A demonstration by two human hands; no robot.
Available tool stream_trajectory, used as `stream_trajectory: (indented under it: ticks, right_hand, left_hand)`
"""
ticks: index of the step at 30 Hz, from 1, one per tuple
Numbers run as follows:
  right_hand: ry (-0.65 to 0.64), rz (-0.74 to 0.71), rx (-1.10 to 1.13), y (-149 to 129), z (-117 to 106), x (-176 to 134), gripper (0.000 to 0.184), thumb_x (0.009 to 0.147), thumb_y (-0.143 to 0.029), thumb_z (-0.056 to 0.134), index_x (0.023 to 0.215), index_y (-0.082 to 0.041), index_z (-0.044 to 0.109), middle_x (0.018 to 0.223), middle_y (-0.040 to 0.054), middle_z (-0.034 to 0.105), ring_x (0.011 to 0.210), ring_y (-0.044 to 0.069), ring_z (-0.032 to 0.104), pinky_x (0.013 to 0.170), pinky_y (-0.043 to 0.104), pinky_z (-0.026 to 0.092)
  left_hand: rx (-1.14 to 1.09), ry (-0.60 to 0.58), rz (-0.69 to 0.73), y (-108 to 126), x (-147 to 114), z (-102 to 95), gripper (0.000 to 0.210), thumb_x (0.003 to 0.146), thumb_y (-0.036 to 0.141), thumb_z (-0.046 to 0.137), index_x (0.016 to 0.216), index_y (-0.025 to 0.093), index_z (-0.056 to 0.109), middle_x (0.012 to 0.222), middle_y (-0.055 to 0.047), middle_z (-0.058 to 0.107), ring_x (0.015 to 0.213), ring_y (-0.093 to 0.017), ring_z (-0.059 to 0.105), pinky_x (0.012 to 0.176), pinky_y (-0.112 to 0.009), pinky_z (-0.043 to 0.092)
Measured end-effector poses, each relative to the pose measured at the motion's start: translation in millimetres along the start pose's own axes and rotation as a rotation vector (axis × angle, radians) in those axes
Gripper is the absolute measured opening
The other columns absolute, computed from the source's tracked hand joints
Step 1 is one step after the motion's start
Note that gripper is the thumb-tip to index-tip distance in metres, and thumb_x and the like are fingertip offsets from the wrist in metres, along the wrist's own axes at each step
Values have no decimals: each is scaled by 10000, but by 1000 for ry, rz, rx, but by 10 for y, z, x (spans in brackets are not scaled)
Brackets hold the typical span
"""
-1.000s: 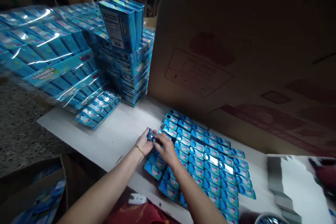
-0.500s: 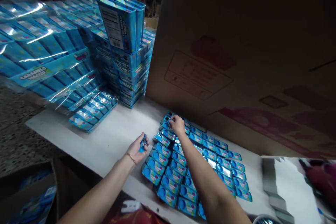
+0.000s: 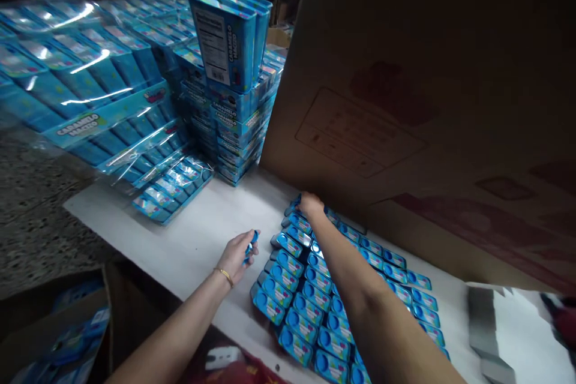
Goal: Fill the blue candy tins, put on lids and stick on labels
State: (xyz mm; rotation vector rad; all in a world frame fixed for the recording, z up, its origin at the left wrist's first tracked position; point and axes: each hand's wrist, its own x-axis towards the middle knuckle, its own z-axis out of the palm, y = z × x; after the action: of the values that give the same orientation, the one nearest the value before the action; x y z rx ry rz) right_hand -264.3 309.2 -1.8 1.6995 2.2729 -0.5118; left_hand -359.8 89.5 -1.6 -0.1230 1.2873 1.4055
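Observation:
My left hand (image 3: 234, 257) is over the white table, its fingers curled around several small round blue caps (image 3: 255, 236). My right hand (image 3: 311, 205) is at the far left corner of the rows of blue boxes, its fingers bent down onto the farthest one. What its fingertips hold, if anything, is hidden. The small blue boxes (image 3: 293, 325) lie close together in rows, most showing a round blue cap at one end. My right forearm covers part of the rows.
Plastic-wrapped trays of blue boxes (image 3: 85, 126) stand at the left, beside stacked display boxes (image 3: 238, 132). A big brown carton (image 3: 369, 108) rises behind the rows. An open carton (image 3: 105, 318) with blue packs is at lower left. White card (image 3: 531, 330) lies at right.
My right hand has moved to the farthest corner box, where dark round holes showed before. My left hand stays near the same spot, still holding caps. The view has shifted slightly.

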Motion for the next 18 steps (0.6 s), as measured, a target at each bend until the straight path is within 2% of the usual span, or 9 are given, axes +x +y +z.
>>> stream_trajectory:
  ticks: [2, 4, 6, 7, 9, 11, 14, 16, 18]
  right_hand:
    - [90, -94, 70, -32, 108, -292, 340, 705, -269, 585, 1031, -179, 549, 966, 116, 602, 904, 222, 561, 734, 315, 419]
    - [166, -336, 307, -87, 293, -627, 287, 746, -296, 533, 1014, -195, 564, 902, 67, 613, 820, 165, 570, 726, 272, 419]
    - [52, -578, 536, -138, 494, -902, 244, 720, -299, 557, 939, -204, 613, 804, 34, 616, 720, 138, 567, 669, 240, 429]
    - [5, -618, 630, -147, 572, -988, 218, 711, -301, 563, 892, -203, 635, 772, 27, 612, 681, 132, 563, 636, 233, 433]
    - [-51, -563, 773, -114, 638, -1027, 203, 721, -304, 534, 840, -189, 652, 747, 25, 609, 600, 123, 557, 566, 229, 437]
    - [-44, -408, 803, -5, 561, -899, 254, 760, -294, 460, 885, -165, 639, 706, 25, 612, 534, 118, 554, 522, 227, 438]
    - [67, -205, 478, 204, 267, -518, 318, 807, -272, 370, 1017, -166, 584, 710, 27, 635, 614, 129, 594, 592, 219, 450]
    - [144, -114, 245, 285, 66, -237, 305, 800, -264, 396, 1035, -184, 573, 867, 52, 641, 803, 153, 597, 699, 223, 437]
    - [139, -59, 145, 285, -71, 7, 287, 759, -236, 467, 1014, -177, 585, 984, 87, 614, 925, 189, 563, 758, 243, 418]
  left_hand:
    - [55, 26, 10, -20, 22, 8, 297, 632, 352, 636, 833, 134, 613, 580, 19, 503, 460, -42, 448, 368, -127, 285]
    - [99, 48, 14, -56, 57, 45, 293, 617, 346, 650, 802, 122, 613, 564, 15, 512, 451, -46, 448, 360, -128, 273]
    - [101, 15, 2, -101, 88, 110, 298, 625, 365, 642, 787, 117, 610, 569, 3, 531, 453, -51, 460, 359, -132, 273]
    - [90, -18, -14, -123, 98, 146, 307, 638, 385, 627, 784, 115, 608, 572, -2, 538, 448, -51, 462, 359, -135, 277]
    - [47, -82, -57, -154, 107, 204, 330, 667, 416, 594, 802, 114, 605, 595, -13, 552, 436, -47, 461, 355, -139, 283]
    - [-12, -102, -109, -161, 108, 217, 340, 687, 413, 578, 855, 118, 599, 647, -22, 564, 431, -39, 458, 343, -137, 283]
    - [-98, -44, -163, -146, 110, 123, 281, 710, 334, 580, 899, 126, 584, 697, -24, 557, 454, -30, 472, 330, -120, 288]
    - [-126, 11, -167, -140, 111, 1, 225, 721, 276, 575, 890, 127, 581, 688, -18, 545, 458, -27, 476, 326, -112, 296]
    - [-140, 43, -159, -142, 103, -136, 191, 731, 242, 563, 884, 129, 579, 682, -15, 540, 459, -28, 479, 322, -111, 302]
